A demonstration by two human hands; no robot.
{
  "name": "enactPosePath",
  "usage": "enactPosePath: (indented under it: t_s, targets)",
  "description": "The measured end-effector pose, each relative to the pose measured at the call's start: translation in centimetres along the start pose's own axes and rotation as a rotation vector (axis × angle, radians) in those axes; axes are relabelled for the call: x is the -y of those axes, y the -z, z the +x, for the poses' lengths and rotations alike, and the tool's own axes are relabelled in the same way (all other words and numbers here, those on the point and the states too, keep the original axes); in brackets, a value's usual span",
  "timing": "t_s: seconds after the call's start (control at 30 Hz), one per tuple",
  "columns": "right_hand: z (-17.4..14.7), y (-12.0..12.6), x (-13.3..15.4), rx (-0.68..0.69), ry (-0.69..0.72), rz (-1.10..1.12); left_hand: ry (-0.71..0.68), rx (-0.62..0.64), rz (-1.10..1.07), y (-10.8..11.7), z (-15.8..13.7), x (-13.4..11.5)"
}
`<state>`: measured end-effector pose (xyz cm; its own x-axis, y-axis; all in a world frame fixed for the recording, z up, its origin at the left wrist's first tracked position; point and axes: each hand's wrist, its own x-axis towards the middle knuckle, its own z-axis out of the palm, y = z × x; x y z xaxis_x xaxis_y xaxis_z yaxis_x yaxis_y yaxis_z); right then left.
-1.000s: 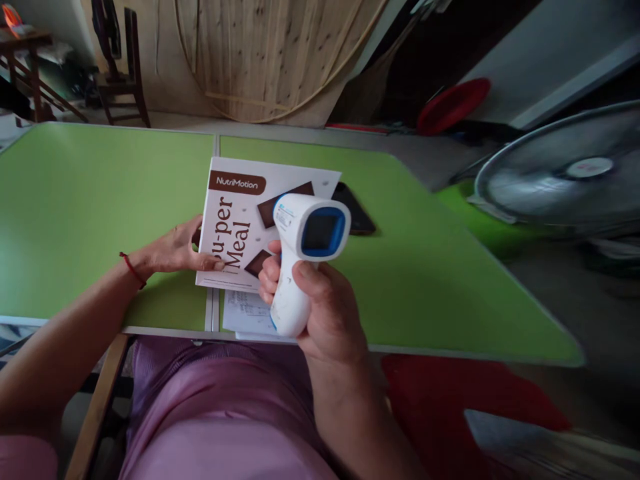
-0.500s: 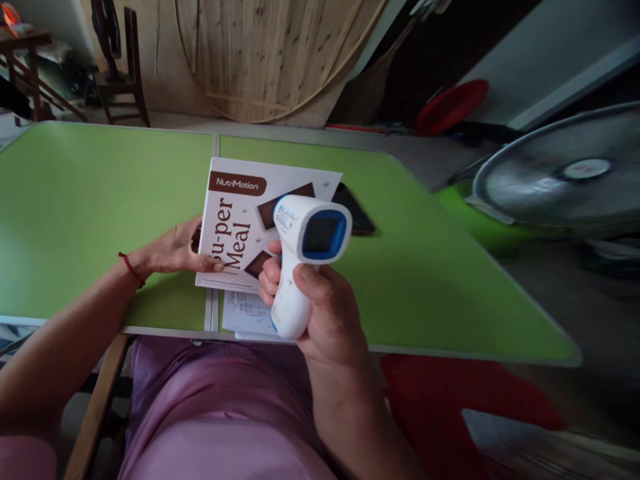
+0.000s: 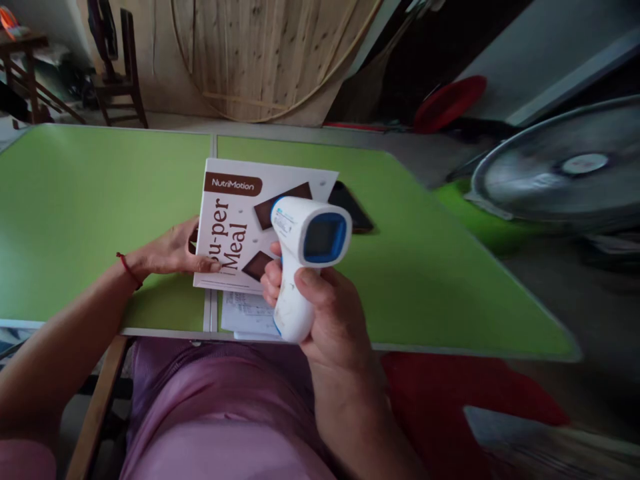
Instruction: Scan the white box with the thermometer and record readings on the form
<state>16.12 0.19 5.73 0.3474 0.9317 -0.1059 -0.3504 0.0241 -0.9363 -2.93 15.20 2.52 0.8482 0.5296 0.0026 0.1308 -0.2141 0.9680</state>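
Observation:
My left hand (image 3: 175, 250) grips the left edge of a white box (image 3: 235, 230) with brown print, its thumb on the front face and its other fingers mostly hidden behind. The box is held up with its printed face toward me. In my right hand (image 3: 333, 303) is a white and blue infrared thermometer (image 3: 295, 267), the fingers wrapped round its handle. Its dark display faces me, and its body covers the lower right of the box. Papers with writing (image 3: 250, 313) lie on the table below the box. Behind the box's right side a dark phone (image 3: 353, 210) shows in part.
The green folding table (image 3: 425, 267) has a metal seam left of the middle. Beyond its right end stand a large fan (image 3: 560, 163) and a red stool (image 3: 450, 103). A wooden chair (image 3: 117, 87) is at the far left, and a round wooden board (image 3: 275, 60) leans behind.
The box and my left hand have shifted very slightly left in the view. The thermometer has dipped a little; both hands keep their hold.

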Motion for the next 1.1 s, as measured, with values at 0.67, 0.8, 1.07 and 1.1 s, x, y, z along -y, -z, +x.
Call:
enactPosePath:
  t_s: [0.67, 0.8, 1.07, 1.1]
  targets:
    - [5.8, 11.7, -6.4, -0.485, 0.311, -1.250, -0.020, -0.160, -0.036, 0.3, 0.1, 0.8]
    - [5.7, 11.8, -6.7, -0.450, 0.503, -1.368, -0.079, -0.332, 0.062, 0.6, 0.4, 1.0]
    - [4.3, 8.5, -6.7, -0.146, 0.733, -1.234, -0.096, -0.473, 0.378, 1.1, 0.8, 3.3]
    - [4.1, 8.1, -6.9, -0.104, 0.698, -1.261, -0.105, -0.483, 0.395, 1.1, 0.9, 3.5]
